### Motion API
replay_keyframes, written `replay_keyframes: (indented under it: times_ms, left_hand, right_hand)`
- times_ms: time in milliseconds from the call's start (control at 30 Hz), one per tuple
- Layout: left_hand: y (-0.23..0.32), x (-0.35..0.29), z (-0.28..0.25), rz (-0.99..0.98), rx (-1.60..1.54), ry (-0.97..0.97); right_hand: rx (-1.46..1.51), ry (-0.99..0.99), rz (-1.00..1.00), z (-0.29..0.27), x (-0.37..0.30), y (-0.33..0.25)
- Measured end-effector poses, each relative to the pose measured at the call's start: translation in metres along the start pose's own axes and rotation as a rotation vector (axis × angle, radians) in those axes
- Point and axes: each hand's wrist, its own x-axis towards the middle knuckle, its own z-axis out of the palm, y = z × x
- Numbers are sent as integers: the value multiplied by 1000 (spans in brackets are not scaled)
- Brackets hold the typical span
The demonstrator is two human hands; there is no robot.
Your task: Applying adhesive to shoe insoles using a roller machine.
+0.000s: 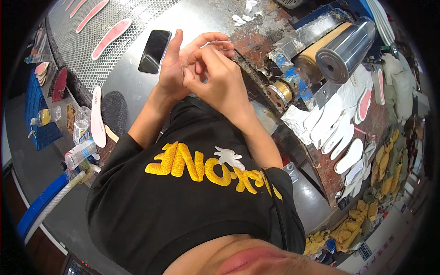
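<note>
My left hand point(171, 75) is turned palm up, its thumb stretched out and its fingers extended with a slight curl. Over it, my right hand point(225, 79) bends its thumb and forefinger together against the left palm. Anything between those fingertips is too small or hidden to make out. Just left of my left thumb, a smartphone point(155, 51) with a dark screen lies on the metal table point(130, 68).
A conveyor of metal mesh point(87, 41) carries several pink-and-white insoles point(111, 39) at the far left. At the right are rollers point(346, 50) and a bench with white insoles point(349, 156). Plastic bottles point(81, 123) and a dark insole point(113, 112) sit at the left.
</note>
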Motion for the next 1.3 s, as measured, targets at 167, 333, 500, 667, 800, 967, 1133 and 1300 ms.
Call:
replay_keyframes:
  times_ms: [167,333,500,667,800,967,1133,1300]
  left_hand:
    - [-6,4,0,51,102,-16]
    - [-7,8,0,39,88,-44]
    - [-7,8,1,27,47,-20]
    - [-8,10,1,19,48,-40]
    - [-9,10,1,7,39,-51]
    - [-6,10,4,8,35,-54]
    - [3,11,3,-30,-79,-64]
    - [10,11,2,-19,-117,-82]
  right_hand:
    - [-118,29,26,6,1,2]
    - [-157,50,-9,2,-1,-1]
    - [-108,43,1,1,-1,-1]
    - [-133,47,0,2,-1,1]
    - [-203,19,0,0,-2,1]
    - [-51,40,34,0,-2,4]
    - [84,-8,125,-3,-3,6]
    - [92,48,166,-4,-1,2]
